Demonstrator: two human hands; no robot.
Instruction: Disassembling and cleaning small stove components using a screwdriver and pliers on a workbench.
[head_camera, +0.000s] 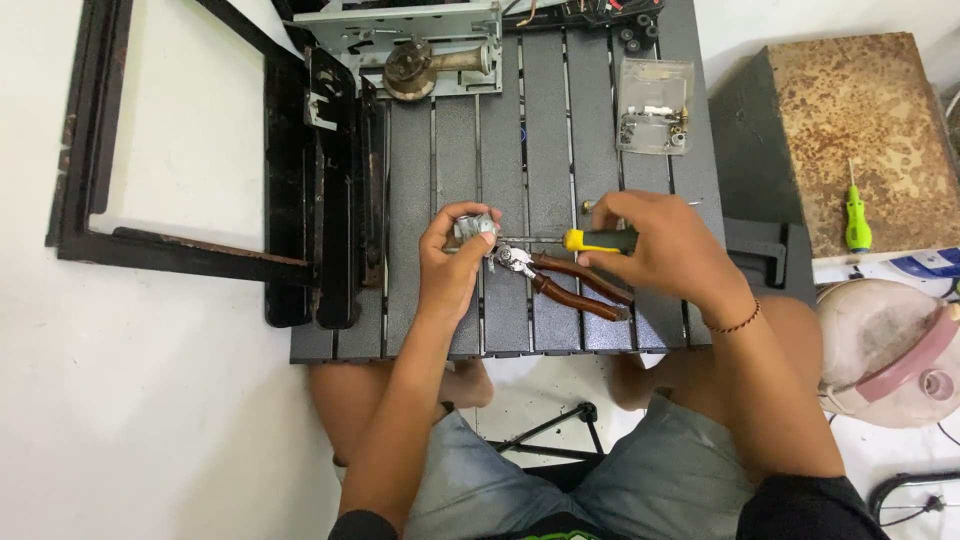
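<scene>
My left hand (452, 262) pinches a small silvery metal part (474, 229) just above the dark slatted work table (545, 130). My right hand (665, 245) grips a screwdriver with a yellow and black handle (598, 240); its thin shaft runs left and its tip meets the metal part. Pliers with reddish-brown handles (575, 285) lie on the table right under both hands, jaws towards my left hand.
A clear plastic box of small parts (654, 104) sits at the table's far right. A metal mechanism with a round spool (415, 60) lies at the far edge. A black frame (180, 250) juts left. A green screwdriver (857, 225) rests on a rusty box (860, 110).
</scene>
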